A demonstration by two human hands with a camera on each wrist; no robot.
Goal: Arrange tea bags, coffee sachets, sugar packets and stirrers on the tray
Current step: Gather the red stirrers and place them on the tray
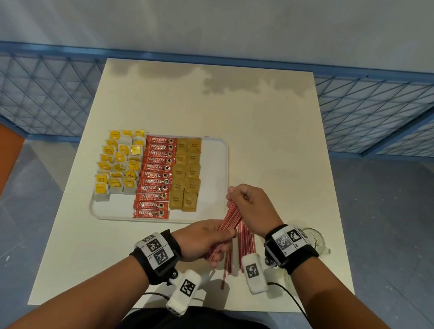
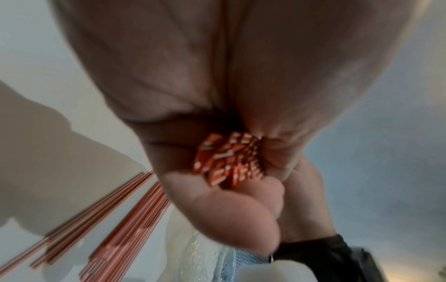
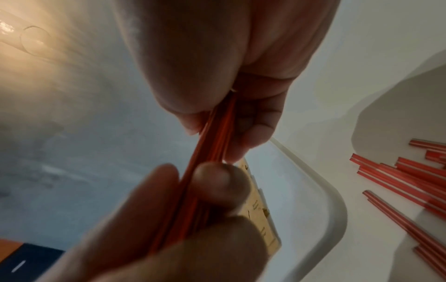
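Observation:
A white tray [image 1: 214,164] holds yellow tea bags [image 1: 118,163] on its left, red coffee sachets [image 1: 156,176] in the middle and brown sugar packets [image 1: 187,174] beside them. Its right strip is bare. Both hands hold one bundle of red-and-white stirrers [image 1: 230,218] above the table, just off the tray's near right corner. My left hand [image 1: 207,237] grips the bundle's lower end [image 2: 226,158]. My right hand [image 1: 246,202] pinches its upper end [image 3: 217,133]. More stirrers [image 1: 245,239] lie loose on the table under the hands.
A clear glass [image 1: 314,238] lies on the table behind my right wrist. The white table [image 1: 270,132] is bare beyond the tray. A blue mesh fence [image 1: 39,92] runs behind it. Cables trail from the wrist cameras at the near edge.

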